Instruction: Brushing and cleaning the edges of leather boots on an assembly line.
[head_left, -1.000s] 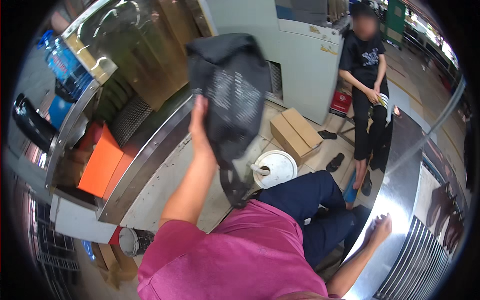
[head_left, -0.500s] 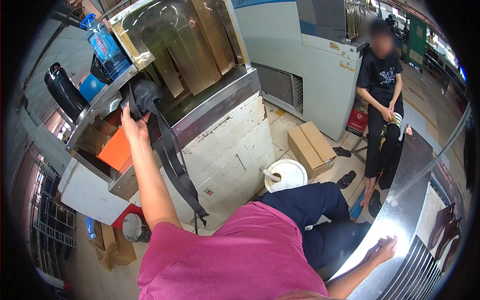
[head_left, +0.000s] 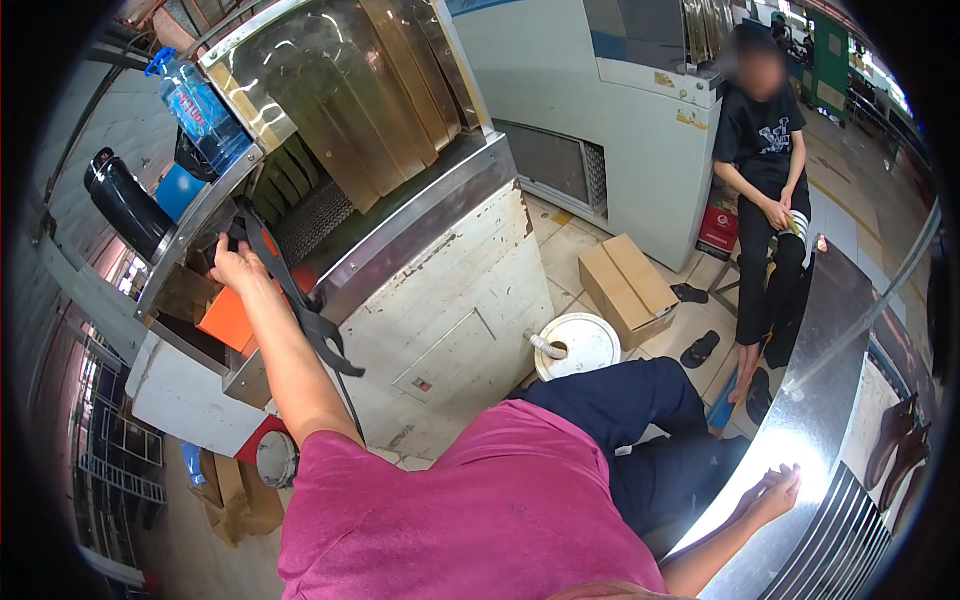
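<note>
My left hand (head_left: 240,266) reaches up to the open end of the machine, its fingers closed on a black strap (head_left: 325,340). The strap runs over the machine's metal edge and its loose end hangs down the side. Whatever it is fastened to is mostly hidden behind the hand. Just below the hand is an orange box (head_left: 226,320) in the metal tray. At the lower right my right hand (head_left: 775,494) rests by the shiny metal table (head_left: 822,345), fingers curled together; anything inside them is too small to make out.
A water bottle (head_left: 205,115), a black flask (head_left: 128,205) and a blue container (head_left: 180,188) stand on the ledge. On the floor are a cardboard box (head_left: 628,290) and a white lidded bucket (head_left: 590,345). A seated person (head_left: 765,150) is across the table. Brown shoe-shaped pieces (head_left: 895,445) lie far right.
My left hand has moved left and slightly down, and the dark mesh bundle by it has dropped mostly out of sight. The strap's hanging end has risen. The right hand stays nearly still.
</note>
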